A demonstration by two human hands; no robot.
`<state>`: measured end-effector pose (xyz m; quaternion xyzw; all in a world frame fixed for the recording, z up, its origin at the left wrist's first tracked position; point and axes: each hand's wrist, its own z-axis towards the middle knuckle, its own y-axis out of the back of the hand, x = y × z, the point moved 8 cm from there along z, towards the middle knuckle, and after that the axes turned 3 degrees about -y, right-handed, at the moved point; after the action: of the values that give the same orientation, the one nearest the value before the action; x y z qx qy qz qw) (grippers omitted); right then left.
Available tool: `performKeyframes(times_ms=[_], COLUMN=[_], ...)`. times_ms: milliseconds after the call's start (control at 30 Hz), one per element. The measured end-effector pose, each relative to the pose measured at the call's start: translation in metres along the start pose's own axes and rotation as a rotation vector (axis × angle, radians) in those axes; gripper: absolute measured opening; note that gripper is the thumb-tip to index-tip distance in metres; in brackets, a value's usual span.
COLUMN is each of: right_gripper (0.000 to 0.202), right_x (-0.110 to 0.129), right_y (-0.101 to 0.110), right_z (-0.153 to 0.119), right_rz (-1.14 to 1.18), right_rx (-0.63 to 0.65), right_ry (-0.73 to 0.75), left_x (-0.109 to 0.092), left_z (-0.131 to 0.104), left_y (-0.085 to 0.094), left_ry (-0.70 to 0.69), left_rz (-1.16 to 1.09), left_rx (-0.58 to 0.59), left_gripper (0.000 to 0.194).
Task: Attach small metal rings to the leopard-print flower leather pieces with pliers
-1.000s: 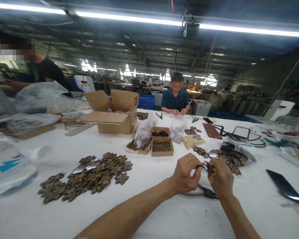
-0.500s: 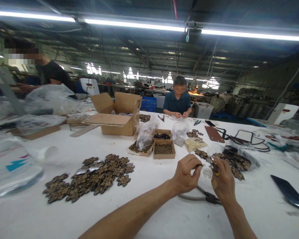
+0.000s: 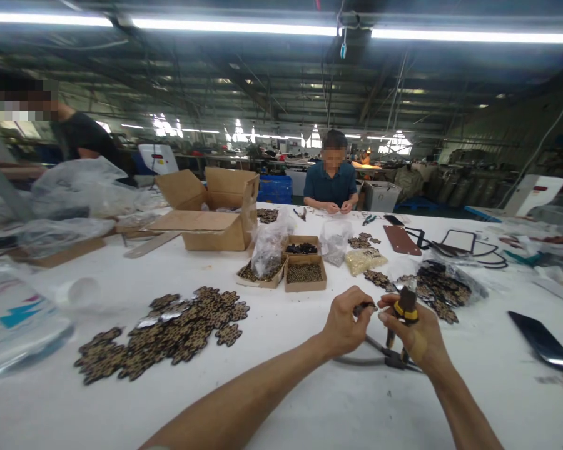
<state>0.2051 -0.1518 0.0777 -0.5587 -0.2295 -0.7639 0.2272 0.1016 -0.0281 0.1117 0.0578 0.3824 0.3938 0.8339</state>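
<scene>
My left hand pinches a small dark piece between thumb and fingers. Close to its right, my right hand is closed on pliers with yellow and black handles, whose head points up. The right thumb and a finger reach toward the piece. Beneath the hands lies a grey cable-like tool on the white table. Brown flower-shaped patches are heaped to the left, with more patches in plastic beyond my right hand.
Small boxes of metal studs, a bag of yellowish pieces and a large open carton stand farther back. A phone-like dark slab lies at right. A person sits opposite; another person is at left.
The pliers have turned upright in my right hand, and its thumb and finger have come nearer to the piece in my left hand. The view has shifted slightly.
</scene>
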Motion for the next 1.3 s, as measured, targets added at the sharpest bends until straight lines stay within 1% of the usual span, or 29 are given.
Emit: performKeyframes(times_ms=[67,233,367,433,567,667,767,833,967,1033,1100,1200,1267,1300], right_gripper=[0.048,0.052,0.047,0.042,0.029,0.022,0.019,0.020,0.021,0.020,0.021,0.021,0.020,0.019], right_x=[-0.005,-0.016,-0.022,-0.018,-0.003,0.003,0.004,0.004,0.007,0.006,0.002,-0.007,-0.011,-0.011], right_y=[-0.004,-0.002,-0.002,-0.003,-0.006,-0.009,-0.010,-0.010,-0.009,-0.010,-0.011,-0.011,-0.013,-0.015], right_z=[-0.001,0.000,0.001,0.000,-0.004,-0.006,-0.006,-0.007,-0.010,-0.010,-0.009,-0.007,-0.007,-0.008], right_rz=[0.019,0.015,-0.033,-0.088,-0.278,-0.363,-0.379,-0.383,-0.430,-0.454,-0.467,-0.486,-0.531,-0.571], right_rx=[-0.005,-0.091,-0.082,-0.075,-0.096,-0.073,-0.038,-0.020,-0.041,-0.046,-0.052,-0.071,-0.066,-0.059], right_ry=[-0.013,0.022,0.028,0.065,0.210,0.275,0.279,0.282,0.343,0.369,0.370,0.333,0.339,0.362], left_x=[0.001,0.003,0.007,0.008,0.008,0.009,0.012,0.014,0.013,0.016,0.025,0.041,0.047,0.049], left_z=[-0.001,-0.003,-0.003,-0.003,-0.002,-0.003,-0.004,-0.005,-0.004,-0.005,-0.007,-0.014,-0.019,-0.020], left_y=[-0.001,-0.005,-0.007,-0.007,-0.008,-0.010,-0.012,-0.013,-0.014,-0.015,-0.017,-0.025,-0.027,-0.026], left_ry=[0.003,-0.003,0.031,0.045,0.043,0.059,0.128,0.174,0.199,0.235,0.317,0.475,0.547,0.569], left_rz=[0.004,0.004,0.026,0.044,0.083,0.130,0.178,0.199,0.227,0.208,0.152,0.030,0.011,0.034], left_rx=[-0.010,0.004,0.037,0.046,0.066,0.093,0.126,0.146,0.173,0.177,0.195,0.270,0.306,0.302], left_gripper=[0.007,0.007,0.008,0.008,0.011,0.013,0.016,0.016,0.016,0.017,0.018,0.021,0.021,0.020])
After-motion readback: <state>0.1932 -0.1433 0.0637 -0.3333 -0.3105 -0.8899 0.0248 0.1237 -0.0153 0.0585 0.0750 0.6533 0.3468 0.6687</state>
